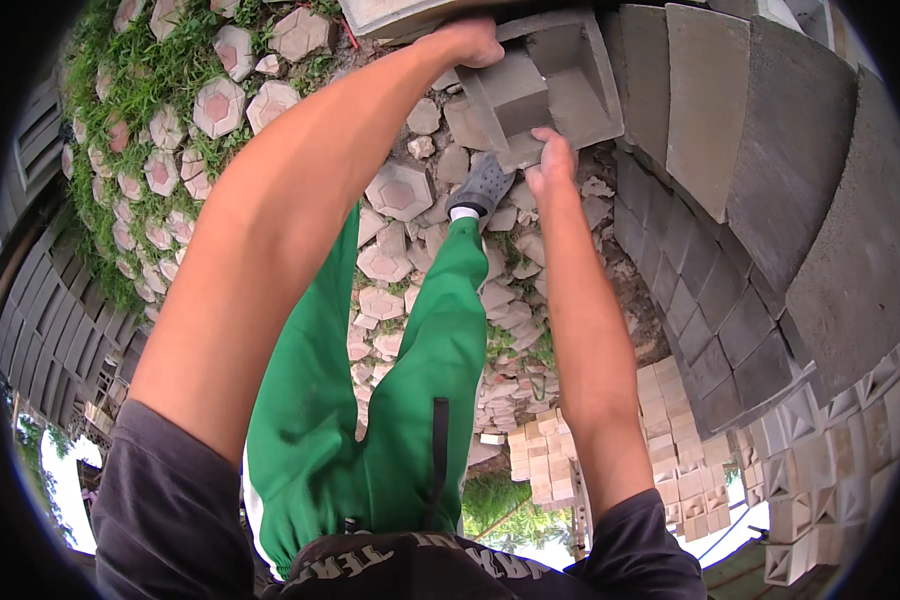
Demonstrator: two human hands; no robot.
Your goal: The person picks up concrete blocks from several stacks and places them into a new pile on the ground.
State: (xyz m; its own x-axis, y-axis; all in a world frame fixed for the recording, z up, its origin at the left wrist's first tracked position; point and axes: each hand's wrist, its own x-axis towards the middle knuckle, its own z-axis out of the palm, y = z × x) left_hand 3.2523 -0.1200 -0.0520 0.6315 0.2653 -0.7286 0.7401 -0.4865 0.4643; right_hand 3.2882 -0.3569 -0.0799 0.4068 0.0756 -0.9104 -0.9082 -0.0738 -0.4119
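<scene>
Stony ground [400, 190] | gray hollow block [545, 98] right of left hand [476, 42], beyond right hand [552, 166] | both grasping its edges

Ground: hexagonal concrete pavers [219, 107], pinkish centers on some, set in grass [150, 62] upper left, broken stone [511, 315] mid-frame. Right side: grey concrete blocks [708, 110] in a tall stack, cream block stack [673, 440] below, pale relief-faced blocks [820, 465] lower right. Stacked grey blocks [52, 330] at left rim.
</scene>
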